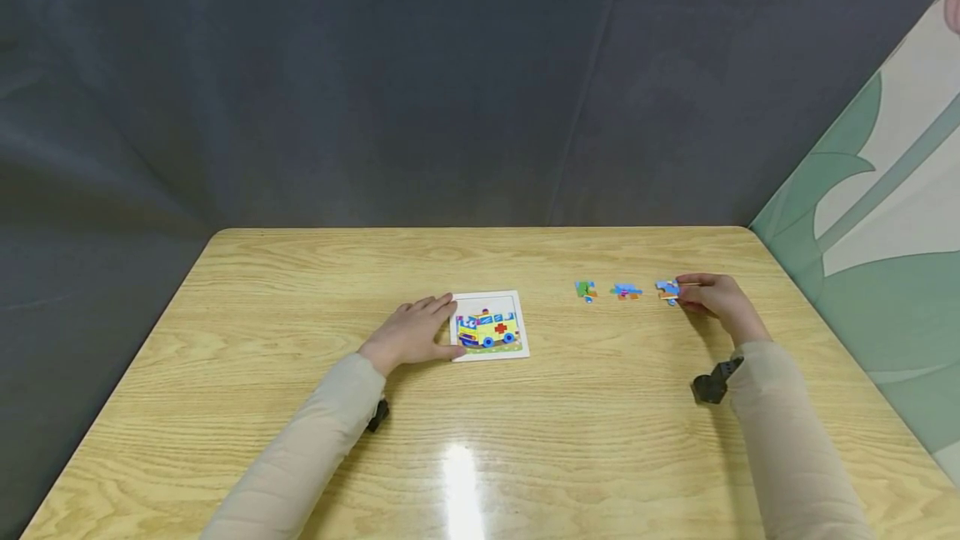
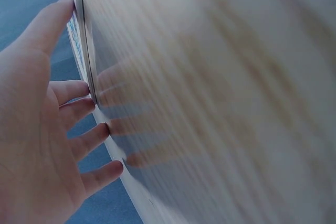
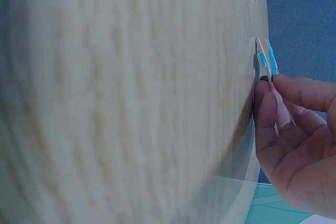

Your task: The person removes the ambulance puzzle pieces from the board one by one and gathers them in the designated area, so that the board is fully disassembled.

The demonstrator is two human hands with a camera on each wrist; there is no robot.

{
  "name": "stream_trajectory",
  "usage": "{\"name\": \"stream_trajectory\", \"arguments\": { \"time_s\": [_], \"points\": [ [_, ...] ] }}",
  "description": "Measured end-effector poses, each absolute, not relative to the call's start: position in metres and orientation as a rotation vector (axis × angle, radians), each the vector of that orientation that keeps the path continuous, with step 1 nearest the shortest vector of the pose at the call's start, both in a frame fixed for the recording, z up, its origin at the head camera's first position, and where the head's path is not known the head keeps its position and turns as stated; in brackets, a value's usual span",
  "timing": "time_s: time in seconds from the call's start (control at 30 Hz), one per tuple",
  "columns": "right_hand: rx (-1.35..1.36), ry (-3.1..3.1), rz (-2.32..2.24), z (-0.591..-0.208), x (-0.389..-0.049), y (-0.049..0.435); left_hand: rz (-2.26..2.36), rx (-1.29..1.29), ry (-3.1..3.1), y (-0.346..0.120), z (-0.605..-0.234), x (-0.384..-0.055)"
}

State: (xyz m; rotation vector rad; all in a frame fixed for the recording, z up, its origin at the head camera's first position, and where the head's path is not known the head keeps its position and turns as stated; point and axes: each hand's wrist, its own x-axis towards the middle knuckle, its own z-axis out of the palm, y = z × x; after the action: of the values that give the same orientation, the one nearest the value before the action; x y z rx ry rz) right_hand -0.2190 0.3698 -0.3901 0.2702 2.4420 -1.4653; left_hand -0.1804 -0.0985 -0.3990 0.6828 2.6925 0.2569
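A white-framed jigsaw puzzle (image 1: 489,325) with a yellow ambulance picture lies on the table. My left hand (image 1: 417,333) rests at its left side, thumb near the lower corner and fingertips by the upper one. In the left wrist view the fingers of the left hand (image 2: 47,114) are spread, the thumb at the frame's edge. Over to the right, my right hand (image 1: 720,303) pinches a blue and orange puzzle piece (image 1: 667,288) between thumb and fingers. The right wrist view shows that puzzle piece (image 3: 271,56) tilted up at the fingertips, with another piece (image 3: 262,60) just beside it.
Between the puzzle and my right hand lie a green puzzle piece (image 1: 585,288) and blue-and-orange pieces (image 1: 626,291). The wooden table (image 1: 555,440) ends at a dark curtain (image 1: 480,107) behind. A green-and-white patterned surface (image 1: 892,215) stands along the right.
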Motion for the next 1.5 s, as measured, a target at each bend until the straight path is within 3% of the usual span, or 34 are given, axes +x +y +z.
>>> {"name": "stream_trajectory", "arguments": {
  "time_s": [0.73,1.13,1.5],
  "points": [
    [0.217,2.534,-1.492,-0.379,-0.219,0.353,0.249,0.684,2.693,-0.099,-0.401,-0.18],
    [0.042,2.579,-1.428,-0.355,-0.23,0.281,0.26,0.664,2.66,-0.1,-0.399,-0.181],
    [-0.147,2.478,-1.439,-0.357,-0.232,0.213,0.266,0.65,2.616,-0.101,-0.395,-0.18]
  ]
}}
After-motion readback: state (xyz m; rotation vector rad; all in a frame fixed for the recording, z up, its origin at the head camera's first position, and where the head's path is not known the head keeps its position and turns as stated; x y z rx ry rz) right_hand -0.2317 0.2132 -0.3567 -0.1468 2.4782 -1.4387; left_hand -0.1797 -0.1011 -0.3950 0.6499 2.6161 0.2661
